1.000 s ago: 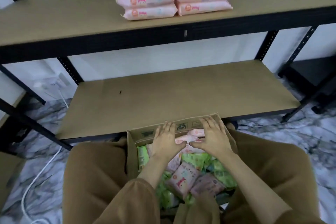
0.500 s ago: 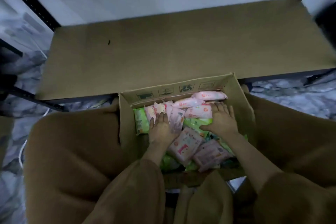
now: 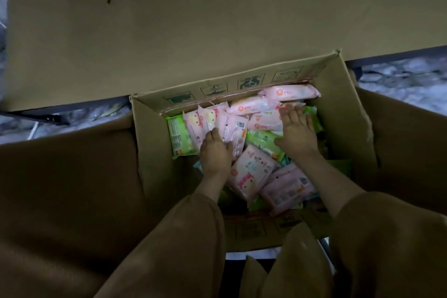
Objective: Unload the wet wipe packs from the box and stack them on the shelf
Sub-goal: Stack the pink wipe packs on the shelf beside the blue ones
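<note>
Your open cardboard box [image 3: 343,113] sits just before the low brown shelf [image 3: 217,19]. Inside, wet wipe packs [image 3: 251,172] lie jumbled, mostly pink, some green. A green pack [image 3: 180,138] stands on edge by the left wall. A pink pack [image 3: 290,92] lies flat along the far wall. Your left hand [image 3: 215,155] grips an upright pink pack [image 3: 235,132] showing its barcode.

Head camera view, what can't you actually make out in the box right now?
- Head view: lower packs and the box floor, buried under the top layer of wet wipe packs.
- Left hand fingertips, sunk between packs; grip unclear.
- Pack print, too small and dim.
- Box's near wall, partly behind the sleeves.
</note>
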A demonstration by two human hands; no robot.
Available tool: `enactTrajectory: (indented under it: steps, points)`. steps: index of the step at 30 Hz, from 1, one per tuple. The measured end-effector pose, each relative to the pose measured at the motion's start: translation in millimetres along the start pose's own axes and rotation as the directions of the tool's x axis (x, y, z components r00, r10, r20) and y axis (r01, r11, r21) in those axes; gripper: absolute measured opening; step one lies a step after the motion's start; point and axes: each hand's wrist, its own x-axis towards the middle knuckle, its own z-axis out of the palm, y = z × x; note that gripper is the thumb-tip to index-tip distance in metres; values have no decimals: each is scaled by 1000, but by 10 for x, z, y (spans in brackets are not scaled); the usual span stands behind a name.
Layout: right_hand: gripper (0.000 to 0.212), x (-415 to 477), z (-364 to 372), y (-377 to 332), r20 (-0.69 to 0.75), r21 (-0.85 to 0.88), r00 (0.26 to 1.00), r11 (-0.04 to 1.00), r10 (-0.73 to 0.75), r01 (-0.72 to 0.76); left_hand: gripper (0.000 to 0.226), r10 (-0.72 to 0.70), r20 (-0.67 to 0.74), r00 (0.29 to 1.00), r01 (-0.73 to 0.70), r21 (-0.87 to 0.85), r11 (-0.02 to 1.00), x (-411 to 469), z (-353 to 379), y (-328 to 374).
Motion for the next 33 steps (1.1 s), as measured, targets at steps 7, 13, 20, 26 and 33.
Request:
enactTrajectory:
  steps: [7, 13, 20, 26, 33]
  points:
    - [58, 145, 229, -18, -273, -96, 961, 995, -51, 26, 51, -172, 35, 984, 175, -108, 979, 276, 36, 39]
    - [52, -28, 181, 51, -312, -71, 941, 991, -133, 116, 40, 219, -118, 969, -192, 203, 960, 81, -164, 55]
    - [66, 61, -43, 120, 70, 273, 997, 962, -8, -11, 86, 247, 114, 962, -263, 164, 951, -25, 134, -69]
    - [123, 286, -5, -133, 237, 271, 918, 885, 320, -378, 125, 138, 154, 978, -136, -27, 990, 122, 181, -177]
    - [111, 339, -22, -277, 223, 102, 905, 915, 362, -391, 118, 54, 62, 997, -53, -6, 999, 168, 299, -169]
